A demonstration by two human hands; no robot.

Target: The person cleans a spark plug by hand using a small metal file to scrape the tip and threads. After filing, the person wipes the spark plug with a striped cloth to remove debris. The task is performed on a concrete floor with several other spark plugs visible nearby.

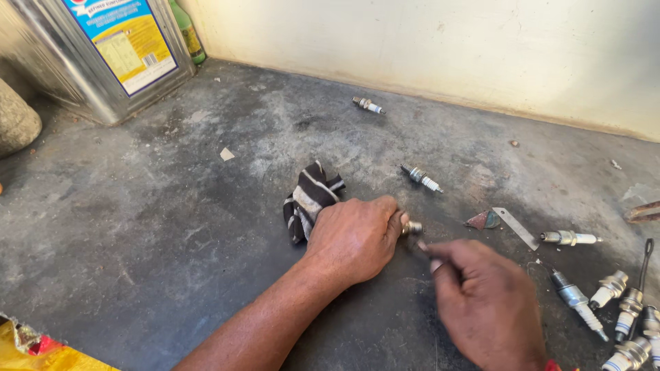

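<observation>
At lower right, the right hand (485, 302) is pinching a small tool, blurred, against the spark plug (411, 227) that the left hand (354, 237) is gripping at centre. Cleaning looks midway: other plugs (622, 312) are waiting right, two more (421, 178) lying farther up.

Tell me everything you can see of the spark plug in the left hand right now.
The spark plug is mostly hidden inside the closed left hand, which rests on the dark grey floor. Only its metal end pokes out past the thumb and fingers, pointing right, roughly level. It looks like dull, grimy steel. The right hand meets that tip, its fingers blurred, so what they hold cannot be told. A striped cloth lies just behind the left hand.
</observation>
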